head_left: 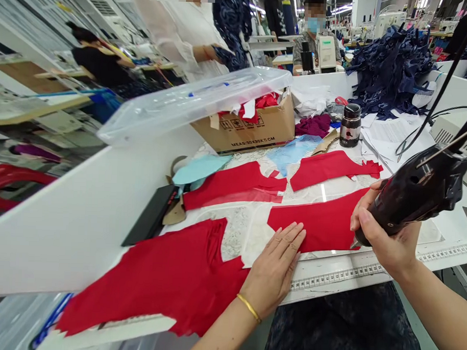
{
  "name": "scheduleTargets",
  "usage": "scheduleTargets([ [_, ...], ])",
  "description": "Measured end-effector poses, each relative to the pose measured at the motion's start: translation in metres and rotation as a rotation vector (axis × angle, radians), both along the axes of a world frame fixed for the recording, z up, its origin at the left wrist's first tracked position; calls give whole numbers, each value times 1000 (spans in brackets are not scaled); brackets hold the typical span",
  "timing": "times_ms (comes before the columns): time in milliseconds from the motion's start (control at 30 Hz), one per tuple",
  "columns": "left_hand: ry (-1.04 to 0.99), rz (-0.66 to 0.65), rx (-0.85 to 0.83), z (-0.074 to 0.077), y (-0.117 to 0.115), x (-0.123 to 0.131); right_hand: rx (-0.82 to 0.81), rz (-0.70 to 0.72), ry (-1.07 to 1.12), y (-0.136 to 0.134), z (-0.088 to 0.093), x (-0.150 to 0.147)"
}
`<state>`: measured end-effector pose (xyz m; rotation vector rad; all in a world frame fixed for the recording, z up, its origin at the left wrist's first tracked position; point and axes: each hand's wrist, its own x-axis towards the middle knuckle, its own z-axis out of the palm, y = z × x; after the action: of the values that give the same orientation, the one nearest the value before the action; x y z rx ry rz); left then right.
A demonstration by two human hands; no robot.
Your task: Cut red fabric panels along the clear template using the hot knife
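Note:
My left hand (275,266) lies flat with fingers stretched out, pressing the lower left edge of a red fabric piece (319,221) on the white table (371,271). My right hand (384,234) is wrapped round a dark hand-held cutting tool (417,189) with a cable, its tip at the right edge of that same red piece. A large red fabric piece (164,277) lies to the left of my left hand. Two more red pieces (236,184) (329,167) lie further back.
A cardboard box (254,127) with red and white scraps stands at the back under a clear plastic lid (190,99). A dark jar (350,125), papers (384,137) and a navy fabric heap (390,68) are at the back right. Other people work beyond the table.

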<state>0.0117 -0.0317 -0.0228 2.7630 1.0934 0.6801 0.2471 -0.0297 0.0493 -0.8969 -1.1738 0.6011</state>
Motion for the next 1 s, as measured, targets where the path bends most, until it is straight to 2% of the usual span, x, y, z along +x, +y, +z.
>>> scheduleTargets([
  [167,-72,62,-10,-9,-1,-17,-10,52,50,2,-4,-37],
  [400,-201,119,-99,-18,-1,-18,-29,148,28,12,-12,-78],
  [800,-299,72,-83,-24,-1,-15,25,148,84,19,-17,-103],
  [1000,-318,64,-63,-22,-1,-15,24,111,11,20,-21,-105],
])
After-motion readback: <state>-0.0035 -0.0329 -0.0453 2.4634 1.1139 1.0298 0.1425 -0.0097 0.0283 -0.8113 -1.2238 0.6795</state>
